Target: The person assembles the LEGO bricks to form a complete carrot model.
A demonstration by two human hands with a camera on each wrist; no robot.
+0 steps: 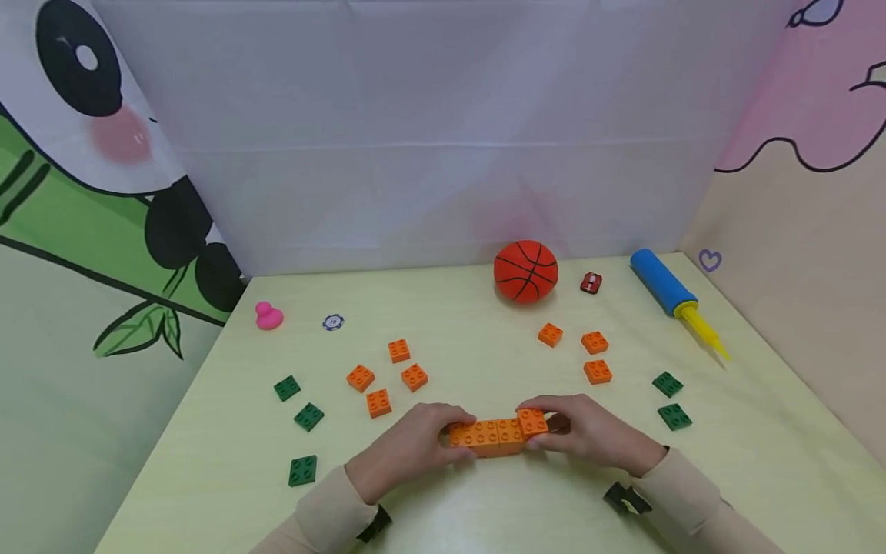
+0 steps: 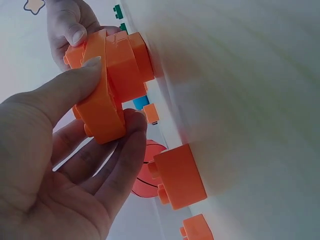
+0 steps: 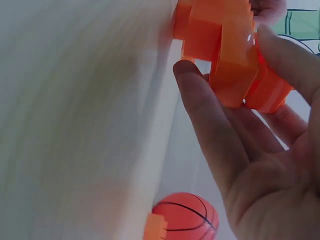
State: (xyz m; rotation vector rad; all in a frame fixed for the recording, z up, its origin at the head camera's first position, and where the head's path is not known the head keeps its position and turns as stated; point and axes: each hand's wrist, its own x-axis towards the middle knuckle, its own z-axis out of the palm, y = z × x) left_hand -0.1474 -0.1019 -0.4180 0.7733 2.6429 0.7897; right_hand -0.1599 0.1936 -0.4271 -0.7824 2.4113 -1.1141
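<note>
A row of joined orange bricks [image 1: 496, 433] lies on the pale yellow table [image 1: 484, 500] near its front edge. My left hand [image 1: 408, 446] grips the row's left end, thumb and fingers curled around the bricks [image 2: 107, 95]. My right hand [image 1: 588, 431] pinches the right end, where one orange brick [image 1: 532, 421] sits a little higher than the others. In the right wrist view the orange bricks [image 3: 230, 55] sit between thumb and fingers.
Loose orange bricks [image 1: 388, 377] lie left of centre and three more [image 1: 584, 350] on the right. Green flat bricks [image 1: 302, 419] lie left, two [image 1: 670, 400] right. At the back: a basketball [image 1: 525, 270], a blue and yellow pump [image 1: 671, 296], a small red car [image 1: 591, 282], a pink duck [image 1: 268, 316], a chip [image 1: 333, 322].
</note>
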